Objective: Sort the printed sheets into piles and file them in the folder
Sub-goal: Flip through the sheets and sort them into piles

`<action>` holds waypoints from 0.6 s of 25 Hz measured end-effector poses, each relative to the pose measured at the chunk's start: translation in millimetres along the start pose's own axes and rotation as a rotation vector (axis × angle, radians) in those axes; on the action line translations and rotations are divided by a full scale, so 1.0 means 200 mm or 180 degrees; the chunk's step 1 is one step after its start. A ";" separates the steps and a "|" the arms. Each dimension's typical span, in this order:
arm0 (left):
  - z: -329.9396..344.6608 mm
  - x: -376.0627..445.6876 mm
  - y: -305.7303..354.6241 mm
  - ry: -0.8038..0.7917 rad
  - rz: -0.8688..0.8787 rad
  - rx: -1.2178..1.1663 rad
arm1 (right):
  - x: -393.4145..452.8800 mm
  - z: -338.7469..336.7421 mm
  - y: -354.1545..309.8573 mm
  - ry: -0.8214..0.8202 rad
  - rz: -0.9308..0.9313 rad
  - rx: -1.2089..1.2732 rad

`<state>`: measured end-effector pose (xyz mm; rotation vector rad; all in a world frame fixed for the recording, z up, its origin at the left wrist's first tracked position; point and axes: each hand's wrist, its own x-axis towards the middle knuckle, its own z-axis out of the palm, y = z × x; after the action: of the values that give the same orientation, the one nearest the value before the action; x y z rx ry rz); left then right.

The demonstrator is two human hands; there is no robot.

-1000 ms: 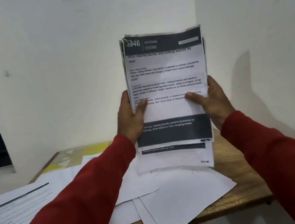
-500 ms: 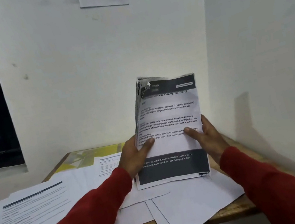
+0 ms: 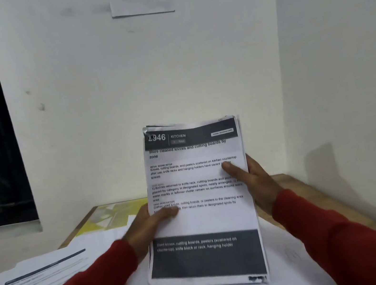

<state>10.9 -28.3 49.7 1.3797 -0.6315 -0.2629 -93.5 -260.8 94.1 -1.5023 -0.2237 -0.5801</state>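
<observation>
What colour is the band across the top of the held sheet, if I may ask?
Dark grey to black on the sheet, head view.

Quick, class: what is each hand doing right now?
Left hand: closed on the stack of sheets, thumb on the front.
Right hand: closed on the same stack at its right edge.

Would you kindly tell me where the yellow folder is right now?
In the head view the yellow folder lies at the table's far left corner by the wall, partly under loose sheets, just left of the held stack.
</observation>
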 end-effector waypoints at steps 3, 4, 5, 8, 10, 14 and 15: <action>-0.02 -0.02 -0.08 -0.0039 -0.0088 -0.0034 | -0.01 -0.01 0.14 0.0085 0.0071 0.0070; -0.03 -0.01 -0.09 -0.0044 -0.0072 -0.0004 | -0.02 -0.01 0.18 0.0062 0.0090 0.0035; -0.04 0.00 -0.10 -0.0044 -0.0061 0.0023 | -0.02 -0.02 0.20 0.0018 0.0112 -0.0018; -0.05 0.01 -0.12 -0.0061 -0.0078 0.0062 | -0.03 -0.03 0.24 -0.0001 0.0157 0.0012; -0.05 0.01 -0.13 -0.0042 -0.0058 0.0110 | -0.03 -0.04 0.26 0.0016 0.0150 0.0102; -0.04 0.01 -0.12 0.0046 0.0016 0.0195 | -0.02 -0.04 0.29 0.0016 0.0227 0.0346; -0.04 0.01 -0.12 0.0061 0.0024 0.0202 | -0.02 -0.04 0.29 -0.0001 0.0255 0.0421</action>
<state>21.5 -26.5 25.8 1.4387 -0.6337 -0.2249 -69.9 -270.7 41.5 -1.3771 -0.1974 -0.4916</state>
